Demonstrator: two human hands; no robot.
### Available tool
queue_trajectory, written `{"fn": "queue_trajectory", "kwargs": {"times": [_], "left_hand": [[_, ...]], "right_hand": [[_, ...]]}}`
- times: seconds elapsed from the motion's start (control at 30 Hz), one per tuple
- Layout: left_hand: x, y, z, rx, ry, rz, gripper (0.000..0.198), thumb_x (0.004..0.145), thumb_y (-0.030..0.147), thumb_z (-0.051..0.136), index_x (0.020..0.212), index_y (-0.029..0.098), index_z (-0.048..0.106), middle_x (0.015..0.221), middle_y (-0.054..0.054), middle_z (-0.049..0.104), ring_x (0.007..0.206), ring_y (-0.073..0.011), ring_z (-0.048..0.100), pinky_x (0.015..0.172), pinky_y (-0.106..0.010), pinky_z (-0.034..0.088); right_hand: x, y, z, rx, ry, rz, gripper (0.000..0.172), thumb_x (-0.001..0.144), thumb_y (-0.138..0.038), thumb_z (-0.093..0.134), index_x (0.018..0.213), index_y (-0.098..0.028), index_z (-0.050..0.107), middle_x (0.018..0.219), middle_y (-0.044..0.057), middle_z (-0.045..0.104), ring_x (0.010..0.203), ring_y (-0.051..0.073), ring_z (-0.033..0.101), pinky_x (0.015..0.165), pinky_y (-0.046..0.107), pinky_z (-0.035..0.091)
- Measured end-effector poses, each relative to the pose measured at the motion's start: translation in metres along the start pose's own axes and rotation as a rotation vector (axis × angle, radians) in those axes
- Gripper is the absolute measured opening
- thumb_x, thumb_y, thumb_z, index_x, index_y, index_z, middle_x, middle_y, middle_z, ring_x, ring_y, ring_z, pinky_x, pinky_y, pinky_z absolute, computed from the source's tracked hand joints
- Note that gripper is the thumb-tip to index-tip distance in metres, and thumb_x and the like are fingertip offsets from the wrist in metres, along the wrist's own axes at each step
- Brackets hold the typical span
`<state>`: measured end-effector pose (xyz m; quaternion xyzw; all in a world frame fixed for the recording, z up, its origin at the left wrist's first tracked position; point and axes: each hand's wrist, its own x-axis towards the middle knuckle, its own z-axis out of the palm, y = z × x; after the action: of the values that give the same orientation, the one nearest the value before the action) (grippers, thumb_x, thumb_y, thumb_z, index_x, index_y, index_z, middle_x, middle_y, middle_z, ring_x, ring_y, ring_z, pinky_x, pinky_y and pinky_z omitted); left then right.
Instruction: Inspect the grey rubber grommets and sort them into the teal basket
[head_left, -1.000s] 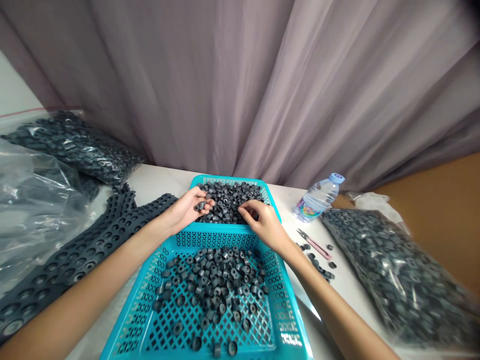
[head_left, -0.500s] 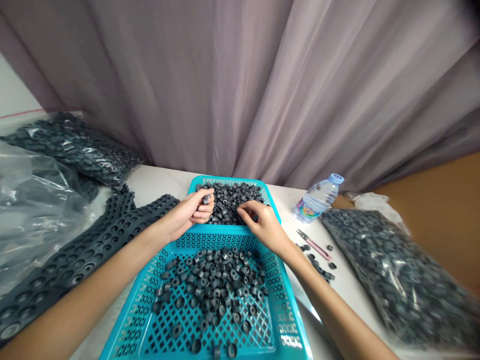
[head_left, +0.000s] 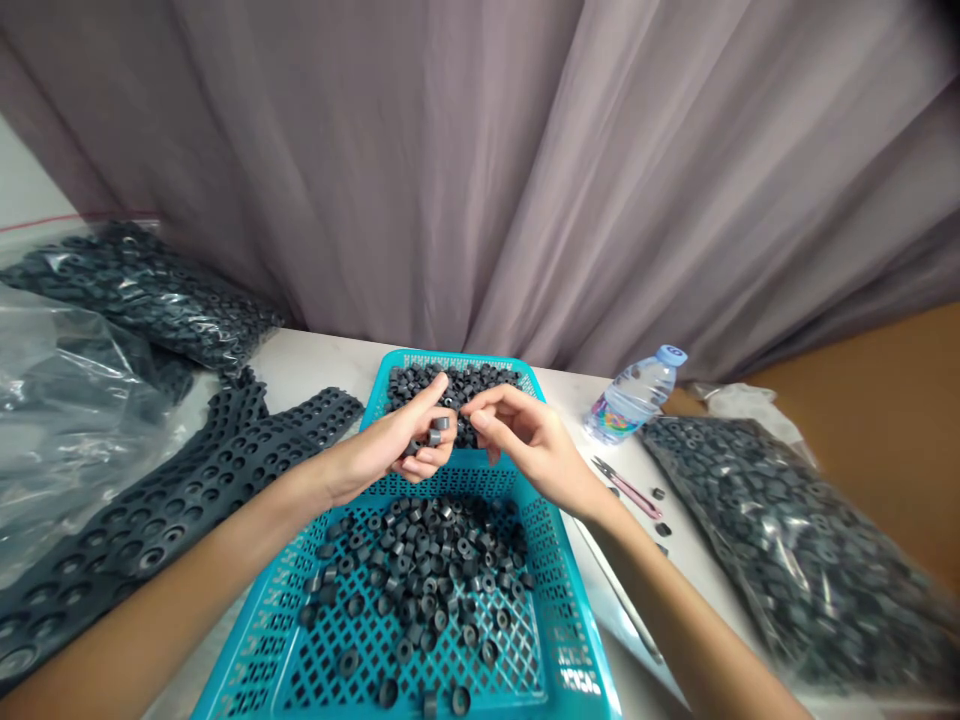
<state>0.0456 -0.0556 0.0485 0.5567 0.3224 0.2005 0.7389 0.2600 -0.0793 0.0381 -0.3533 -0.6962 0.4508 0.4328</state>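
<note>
My left hand [head_left: 412, 435], palm up with fingers curled, cradles several small dark grey rubber rings [head_left: 435, 436]. Its thumb is raised off them. Close on its right, my right hand [head_left: 521, 425] has thumb and forefinger pinched together; whatever is between the tips is too small to make out. Both hands hover over the near edge of the far turquoise basket [head_left: 536, 385], which holds a heap of the same rings [head_left: 409, 383]. Nearer to me stands a larger turquoise basket [head_left: 247, 610] with more rings [head_left: 442, 545] loosely spread on its lattice bottom.
To the left lie a perforated dark rubber sheet [head_left: 187, 490], a clear plastic bag [head_left: 67, 400] and a filled bag of dark parts [head_left: 150, 295]. On the right are a water bottle [head_left: 634, 395], pink-handled snips [head_left: 630, 488], loose rings [head_left: 663, 530] and another filled bag [head_left: 795, 540].
My right hand has lifted from the heap in the far basket toward my left hand. My left hand has shifted right and opened its thumb, showing the rings in the palm.
</note>
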Motion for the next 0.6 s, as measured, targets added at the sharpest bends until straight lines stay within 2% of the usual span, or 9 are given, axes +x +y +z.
{"fn": "queue_trajectory", "kwargs": {"times": [0.17,0.27,0.43,0.6], "left_hand": [[-0.004,0.004,0.004,0.118,0.041,-0.054,0.069,0.095,0.084,0.017,0.078,0.021,0.038,0.065,0.004,0.030,0.053,-0.0108,0.021,0.051,-0.025,0.017],[-0.007,0.006,0.008,0.169,0.094,-0.044,0.069,0.095,0.084,0.020,0.078,0.021,0.043,0.064,0.002,0.032,0.053,-0.0122,0.023,0.051,-0.026,0.018],[-0.012,0.007,0.009,0.196,0.094,-0.059,0.071,0.094,0.085,0.023,0.076,0.020,0.048,0.063,0.002,0.032,0.054,-0.0137,0.023,0.049,-0.027,0.019],[-0.013,0.006,0.006,0.163,0.057,-0.076,0.061,0.099,0.076,0.033,0.081,0.020,0.049,0.066,0.002,0.033,0.056,-0.0131,0.024,0.052,-0.026,0.019]], "right_hand": [[-0.003,-0.009,-0.009,-0.017,-0.096,-0.003,0.029,0.089,-0.036,0.082,0.105,-0.018,0.067,0.088,0.000,0.063,0.079,0.013,0.057,0.074,0.026,0.048],[-0.006,-0.019,-0.015,-0.096,-0.205,0.042,0.029,0.086,-0.039,0.084,0.098,-0.017,0.069,0.090,0.001,0.067,0.080,0.014,0.059,0.075,0.027,0.049],[-0.007,-0.027,-0.018,-0.185,-0.330,0.065,0.031,0.087,-0.042,0.082,0.100,-0.017,0.069,0.088,0.001,0.068,0.078,0.014,0.060,0.074,0.028,0.051],[-0.007,-0.024,-0.018,-0.238,-0.347,0.047,0.028,0.092,-0.041,0.077,0.106,-0.018,0.069,0.095,0.002,0.071,0.085,0.015,0.065,0.081,0.030,0.054]]}}
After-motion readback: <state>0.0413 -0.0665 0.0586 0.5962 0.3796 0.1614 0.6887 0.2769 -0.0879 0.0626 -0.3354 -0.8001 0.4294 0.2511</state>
